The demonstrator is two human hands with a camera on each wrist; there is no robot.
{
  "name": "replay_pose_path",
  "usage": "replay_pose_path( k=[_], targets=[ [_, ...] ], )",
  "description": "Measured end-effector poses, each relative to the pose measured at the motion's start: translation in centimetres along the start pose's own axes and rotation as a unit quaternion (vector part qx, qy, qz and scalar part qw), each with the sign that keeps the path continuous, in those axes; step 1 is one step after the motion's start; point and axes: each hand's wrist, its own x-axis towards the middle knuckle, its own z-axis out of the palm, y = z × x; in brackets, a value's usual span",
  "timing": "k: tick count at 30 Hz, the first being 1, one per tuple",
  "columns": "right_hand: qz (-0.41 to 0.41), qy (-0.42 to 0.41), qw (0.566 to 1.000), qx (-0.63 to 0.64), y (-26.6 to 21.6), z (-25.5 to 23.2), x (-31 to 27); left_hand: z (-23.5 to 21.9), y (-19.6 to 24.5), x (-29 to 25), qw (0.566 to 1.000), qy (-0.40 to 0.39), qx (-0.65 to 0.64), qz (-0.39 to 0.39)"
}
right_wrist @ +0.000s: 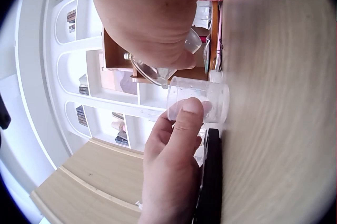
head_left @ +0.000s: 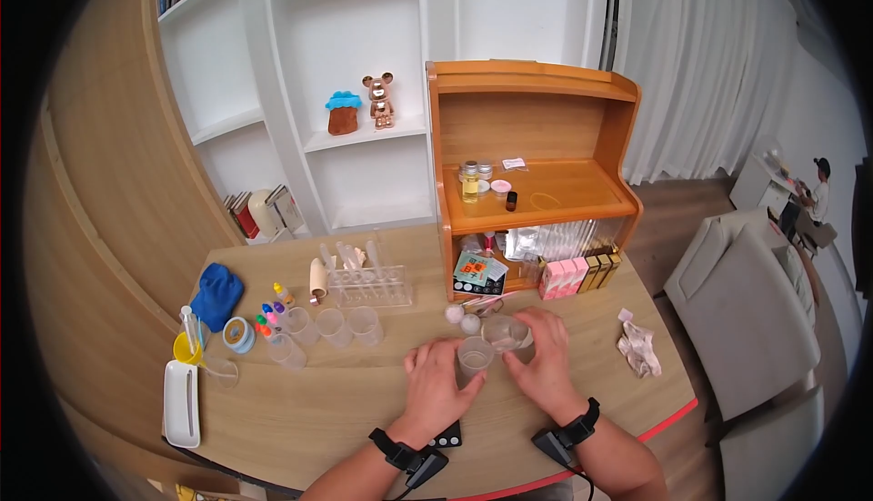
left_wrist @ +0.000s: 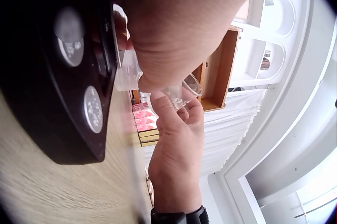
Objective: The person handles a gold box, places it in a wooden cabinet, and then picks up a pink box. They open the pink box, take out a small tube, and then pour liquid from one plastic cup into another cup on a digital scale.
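My left hand [head_left: 433, 388] grips a clear plastic cup [head_left: 475, 355] that stands upright on the table; the right wrist view shows the thumb along the wall of this cup [right_wrist: 197, 100]. In my right hand [head_left: 546, 366] is a second clear vessel [head_left: 506, 332], pinched between thumb and fingers and tilted, its rim close to the cup. The left wrist view has my right hand [left_wrist: 176, 155] holding that vessel [left_wrist: 190, 86] above table height. Whether it touches the cup's rim I cannot tell.
Several clear cups [head_left: 334, 326] and a test tube rack [head_left: 371, 287] stand to the left. Behind the hands are two small round things [head_left: 462, 319] and a wooden shelf unit [head_left: 536, 219] with boxes. A crumpled cloth [head_left: 639, 348] lies at right, a white tray [head_left: 182, 410] at far left.
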Motion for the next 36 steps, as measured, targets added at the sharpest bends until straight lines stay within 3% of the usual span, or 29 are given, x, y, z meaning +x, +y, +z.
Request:
replay_pose_path(
  k=[10, 16, 18, 23, 25, 34, 36],
  targets=[
    [0.006, -0.002, 1.0, 0.008, 0.5, 0.6, -0.4, -0.4, 0.2, 0.1, 1.0, -0.011, -0.002, 0.007],
    [0.084, 0.012, 0.996, 0.014, 2.1, 1.0, -0.7, 0.2, -0.9, -0.2, 1.0, 0.012, -0.017, -0.011],
    [0.094, 0.016, 0.995, 0.014, 2.7, 0.8, -0.5, -0.2, -1.7, -0.2, 0.991, 0.035, -0.123, -0.049],
    [0.105, -0.002, 0.994, 0.02, 3.4, 0.9, -0.4, -6.0, -0.2, -0.6, 0.996, 0.0, -0.073, -0.043],
    [0.116, -0.007, 0.993, 0.011, 3.6, 1.3, -0.4, -8.0, 0.0, -1.2, 0.997, -0.071, 0.029, 0.027],
    [0.137, -0.041, 0.99, 0.022, 2.9, 0.8, -0.2, -8.8, -1.8, -4.6, 0.986, -0.128, -0.061, -0.084],
    [0.132, -0.042, 0.99, 0.021, 3.3, 1.0, -0.3, -9.0, -2.7, -5.7, 0.985, -0.159, -0.042, -0.061]
  ],
)
